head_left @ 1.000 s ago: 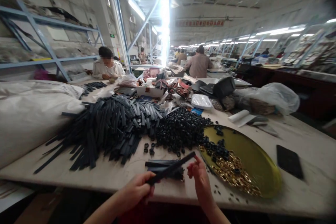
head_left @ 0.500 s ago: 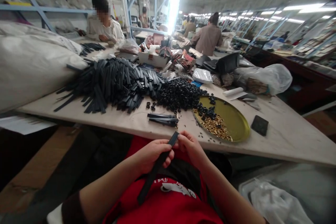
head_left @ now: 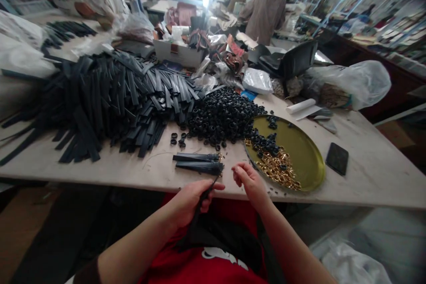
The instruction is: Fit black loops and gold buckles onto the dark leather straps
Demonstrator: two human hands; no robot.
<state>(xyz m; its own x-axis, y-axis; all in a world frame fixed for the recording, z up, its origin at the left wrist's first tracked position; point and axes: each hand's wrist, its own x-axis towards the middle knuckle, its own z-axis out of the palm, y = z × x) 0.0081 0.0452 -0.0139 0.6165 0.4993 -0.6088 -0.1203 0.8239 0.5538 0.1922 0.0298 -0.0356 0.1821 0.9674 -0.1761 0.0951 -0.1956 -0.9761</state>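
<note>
My left hand [head_left: 189, 199] grips a dark strap [head_left: 207, 192], seen nearly edge-on and slanting down toward my lap. To its right, apart from the strap, my right hand [head_left: 251, 185] hovers by the table's front edge with fingertips pinched; what they hold, if anything, is too small to make out. Just beyond my hands lies a short stack of finished-looking black straps [head_left: 199, 167] with gold at their right ends. Right of that, a round gold-coloured tray [head_left: 308, 153] holds gold buckles [head_left: 281, 169] and some black loops [head_left: 265, 140].
A large heap of black straps [head_left: 106, 93] covers the table's left. Beside it is a pile of black loops [head_left: 222, 113]. A dark phone-like slab [head_left: 337, 158] lies right of the tray. Scraps and plastic bags [head_left: 362, 82] crowd the back. Other people sit beyond.
My right hand has come away from the strap's end and moved right and forward. The strap in my left hand has turned edge-on. My view has dipped and come closer to the table.
</note>
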